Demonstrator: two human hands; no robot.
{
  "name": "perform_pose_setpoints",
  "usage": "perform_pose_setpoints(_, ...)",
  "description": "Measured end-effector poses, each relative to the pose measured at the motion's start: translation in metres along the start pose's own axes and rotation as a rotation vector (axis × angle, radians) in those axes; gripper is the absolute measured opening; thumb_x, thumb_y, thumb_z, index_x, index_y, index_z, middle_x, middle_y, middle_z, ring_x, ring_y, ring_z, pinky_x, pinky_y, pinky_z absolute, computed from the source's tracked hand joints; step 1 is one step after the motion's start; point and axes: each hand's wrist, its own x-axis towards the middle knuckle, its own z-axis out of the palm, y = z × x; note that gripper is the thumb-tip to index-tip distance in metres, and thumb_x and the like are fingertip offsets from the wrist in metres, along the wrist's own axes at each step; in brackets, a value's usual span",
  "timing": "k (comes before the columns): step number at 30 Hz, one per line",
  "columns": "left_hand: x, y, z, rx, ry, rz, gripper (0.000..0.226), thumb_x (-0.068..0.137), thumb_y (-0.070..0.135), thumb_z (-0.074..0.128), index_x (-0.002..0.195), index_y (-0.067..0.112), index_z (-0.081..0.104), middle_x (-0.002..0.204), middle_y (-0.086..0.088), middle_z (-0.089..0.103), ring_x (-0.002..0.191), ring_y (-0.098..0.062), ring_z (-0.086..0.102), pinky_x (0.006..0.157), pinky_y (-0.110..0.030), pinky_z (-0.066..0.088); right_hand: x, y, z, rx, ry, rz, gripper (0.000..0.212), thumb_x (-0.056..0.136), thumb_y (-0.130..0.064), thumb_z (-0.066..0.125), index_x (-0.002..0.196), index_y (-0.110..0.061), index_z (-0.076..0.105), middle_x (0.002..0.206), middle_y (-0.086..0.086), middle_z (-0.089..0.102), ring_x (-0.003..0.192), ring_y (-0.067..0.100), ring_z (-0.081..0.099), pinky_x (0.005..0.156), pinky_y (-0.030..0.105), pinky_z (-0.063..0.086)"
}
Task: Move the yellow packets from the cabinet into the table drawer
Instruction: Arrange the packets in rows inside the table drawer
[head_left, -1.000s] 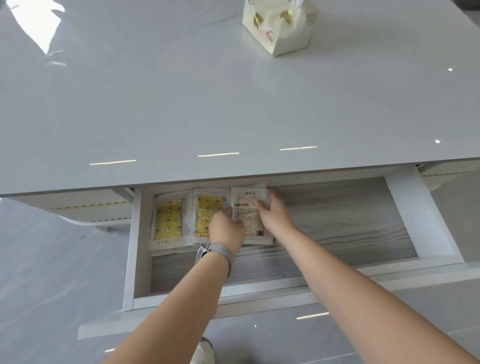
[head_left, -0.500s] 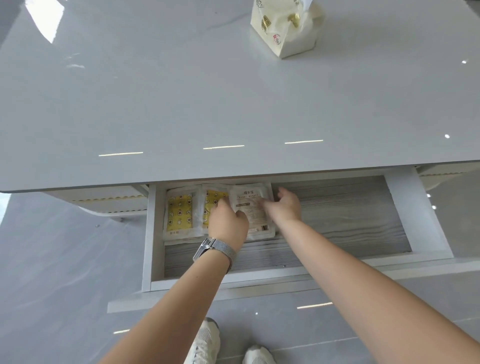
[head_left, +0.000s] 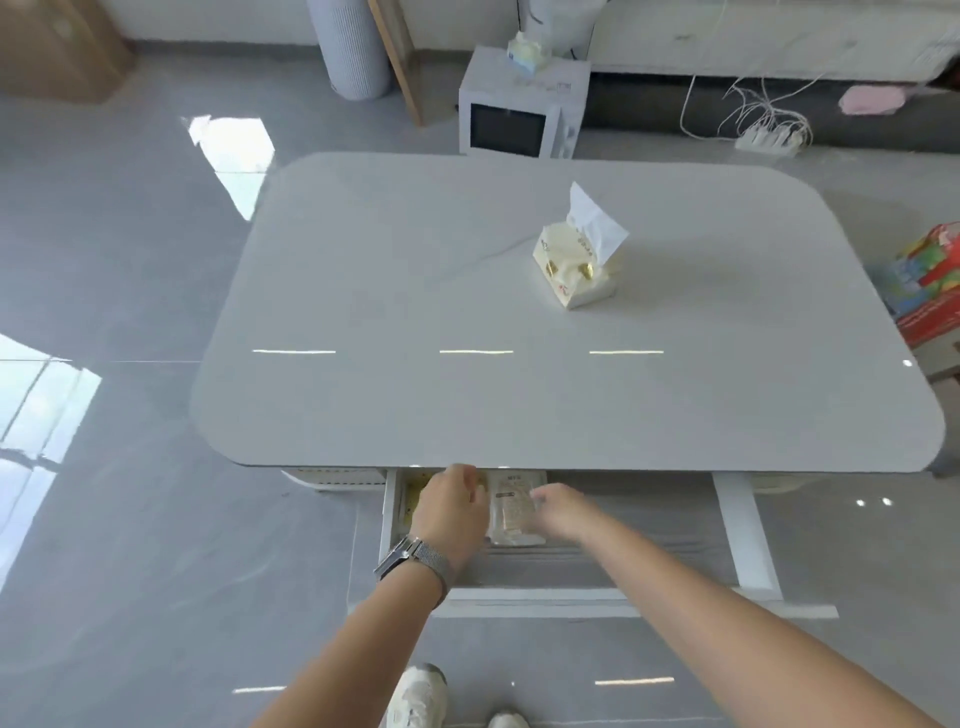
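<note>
Hands over an open drawer (head_left: 737, 525) under the near edge of a white table (head_left: 467, 312), seen from a head camera looking down; both arms reach in from below. The left hand (head_left: 451, 512), a metal watch (head_left: 413, 558) on its wrist, lies back-up over the packets (head_left: 413, 501) at the drawer's left end, fingers curled loosely downward; whether it holds a packet or only rests on them I cannot tell. The right hand (head_left: 563, 509) hangs just beside a pale packet (head_left: 511, 506) that lies printed side up, fingers relaxed and gripping nothing, though its fingertips may touch the packet's right edge. The packets are already in the drawer, side by side against its back.

As a judgement, the step in hand is settling the packets in place; to do it well, press them flat with straight fingers and nudge the edges into one row against the left wall and the back, so nothing rides up to catch the tabletop when the drawer slides; lift both hands straight out before pushing it shut.

Much is hidden: the left hand covers nearly all the yellow print, only slivers showing at its left and above its knuckles, so the packet count is unclear; the tabletop cuts off the drawer's back; the print on the pale packet is too blurred to read; the cabinet is not identifiable. A tissue pack (head_left: 579, 262) stands on the table; a microwave (head_left: 522, 111) sits on the floor beyond; shoes (head_left: 418, 696) show at the bottom.
</note>
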Motion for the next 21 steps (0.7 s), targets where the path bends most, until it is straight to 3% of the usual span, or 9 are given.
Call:
perform_pose_setpoints(2, -0.019, 0.019, -0.033, -0.016, 0.023, 0.01, 0.034, 0.098, 0.018, 0.047, 0.13, 0.013, 0.055, 0.124, -0.004, 0.062, 0.113, -0.022, 0.059, 0.096, -0.031, 0.048, -0.035, -0.025, -0.017, 0.024, 0.009, -0.038, 0.049, 0.094, -0.017, 0.055, 0.141, -0.003, 0.049, 0.146, 0.011, 0.049, 0.137, 0.029, 0.044, 0.112, 0.035, 0.035)
perform_pose_setpoints(4, -0.04, 0.036, -0.064, -0.037, 0.041, 0.008, 0.038, 0.099, 0.018, 0.046, 0.136, 0.012, 0.052, 0.129, -0.004, 0.06, 0.117, -0.02, 0.058, 0.098, -0.032, 0.047, -0.067, -0.049, -0.033, 0.033, 0.035, -0.058, 0.033, 0.091, -0.009, 0.052, 0.12, 0.002, 0.062, 0.129, 0.014, 0.061, 0.13, 0.034, 0.049, 0.104, 0.041, 0.042)
perform_pose_setpoints(6, -0.062, 0.05, -0.094, -0.054, 0.05, 0.021, 0.038, 0.099, 0.017, 0.046, 0.137, 0.01, 0.05, 0.13, -0.004, 0.059, 0.118, -0.021, 0.057, 0.1, -0.036, 0.047, -0.097, -0.075, -0.047, -0.012, 0.056, -0.079, 0.023, 0.088, -0.009, 0.05, 0.106, -0.003, 0.063, 0.113, 0.011, 0.063, 0.123, 0.033, 0.055, 0.092, 0.035, 0.047)
perform_pose_setpoints(8, -0.082, 0.061, -0.122, -0.053, 0.068, 0.044, 0.038, 0.1, 0.017, 0.045, 0.137, 0.01, 0.05, 0.131, -0.005, 0.058, 0.119, -0.021, 0.057, 0.101, -0.037, 0.046, -0.13, -0.104, -0.061, -0.026, 0.058, -0.151, 0.042, 0.092, -0.014, 0.052, 0.133, -0.009, 0.055, 0.138, 0.009, 0.054, 0.131, 0.026, 0.048, 0.101, 0.03, 0.042)
perform_pose_setpoints(10, -0.102, 0.067, -0.151, -0.034, 0.102, 0.054, 0.038, 0.1, 0.017, 0.045, 0.137, 0.01, 0.05, 0.131, -0.005, 0.058, 0.119, -0.021, 0.056, 0.102, -0.036, 0.046, -0.159, -0.132, -0.072, -0.041, 0.069, -0.211, 0.053, 0.094, -0.019, 0.054, 0.145, -0.012, 0.044, 0.149, 0.006, 0.044, 0.136, 0.023, 0.043, 0.104, 0.026, 0.036)
perform_pose_setpoints(21, -0.21, 0.038, -0.328, -0.005, 0.349, -0.003, 0.039, 0.099, 0.015, 0.047, 0.137, 0.004, 0.051, 0.134, -0.012, 0.059, 0.122, -0.029, 0.055, 0.102, -0.034, 0.042, -0.296, -0.296, -0.075, -0.189, 0.145, -0.464, 0.051, 0.093, -0.017, 0.055, 0.143, -0.009, 0.047, 0.145, 0.006, 0.049, 0.133, 0.023, 0.046, 0.102, 0.024, 0.037)
